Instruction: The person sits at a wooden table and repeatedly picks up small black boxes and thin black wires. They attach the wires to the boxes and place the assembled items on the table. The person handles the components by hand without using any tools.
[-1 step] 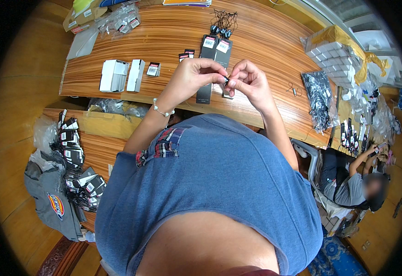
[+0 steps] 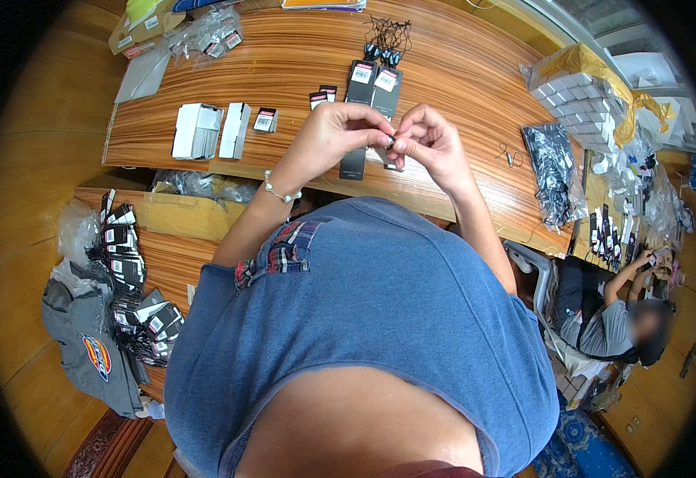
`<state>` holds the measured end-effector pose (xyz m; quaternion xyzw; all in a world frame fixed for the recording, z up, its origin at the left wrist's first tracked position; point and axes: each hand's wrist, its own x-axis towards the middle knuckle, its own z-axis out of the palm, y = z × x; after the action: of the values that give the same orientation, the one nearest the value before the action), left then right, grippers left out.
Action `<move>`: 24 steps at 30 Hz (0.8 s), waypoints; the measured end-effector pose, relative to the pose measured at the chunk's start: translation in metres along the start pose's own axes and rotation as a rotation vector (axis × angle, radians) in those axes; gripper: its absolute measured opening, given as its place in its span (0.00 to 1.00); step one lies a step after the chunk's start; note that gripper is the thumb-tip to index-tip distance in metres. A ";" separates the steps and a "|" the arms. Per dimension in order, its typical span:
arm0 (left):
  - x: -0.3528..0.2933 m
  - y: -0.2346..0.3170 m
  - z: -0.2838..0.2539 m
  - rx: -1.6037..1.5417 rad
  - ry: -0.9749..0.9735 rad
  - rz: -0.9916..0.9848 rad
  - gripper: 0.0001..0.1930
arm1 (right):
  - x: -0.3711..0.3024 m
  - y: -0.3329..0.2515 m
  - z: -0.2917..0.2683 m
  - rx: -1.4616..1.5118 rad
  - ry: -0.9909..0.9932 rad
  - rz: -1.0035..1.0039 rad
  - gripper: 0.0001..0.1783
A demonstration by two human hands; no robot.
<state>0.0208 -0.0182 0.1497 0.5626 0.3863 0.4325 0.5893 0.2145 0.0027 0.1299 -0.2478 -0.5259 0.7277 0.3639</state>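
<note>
My left hand [image 2: 334, 131] and my right hand [image 2: 432, 150] meet over the near edge of the table, fingertips almost touching. Both are closed in a pinch on a small black piece [image 2: 390, 142], mostly covered by the fingers, so its exact kind does not show. Beneath the hands lie two long black hang tags [image 2: 356, 111] with white and red barcode stickers at their far ends. Thin black tag strings [image 2: 388, 36] with dark clips spread out beyond the tags. Small black tags [image 2: 318, 99] lie beside my left hand.
Left on the wooden table [image 2: 284, 64] are a white box of cards [image 2: 197, 131], a narrower white box [image 2: 235, 131] and a small tag stack [image 2: 266, 120]. Rightward lie a bagged dark bundle [image 2: 551, 171] and stacked white boxes [image 2: 575, 99]. A co-worker [image 2: 607, 319] sits at right.
</note>
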 end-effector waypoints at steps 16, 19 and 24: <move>0.019 -0.046 0.008 0.502 0.206 0.448 0.21 | 0.035 0.009 -0.022 0.512 0.194 0.105 0.05; 0.022 -0.051 0.017 0.426 0.230 0.261 0.17 | 0.042 0.011 -0.028 0.496 0.134 0.053 0.05; 0.043 -0.068 0.011 0.180 0.266 0.166 0.12 | 0.059 0.015 -0.055 0.147 0.320 0.033 0.09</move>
<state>0.0505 0.0197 0.0842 0.5809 0.4502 0.5138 0.4425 0.2151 0.0792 0.0989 -0.3416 -0.4024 0.7215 0.4481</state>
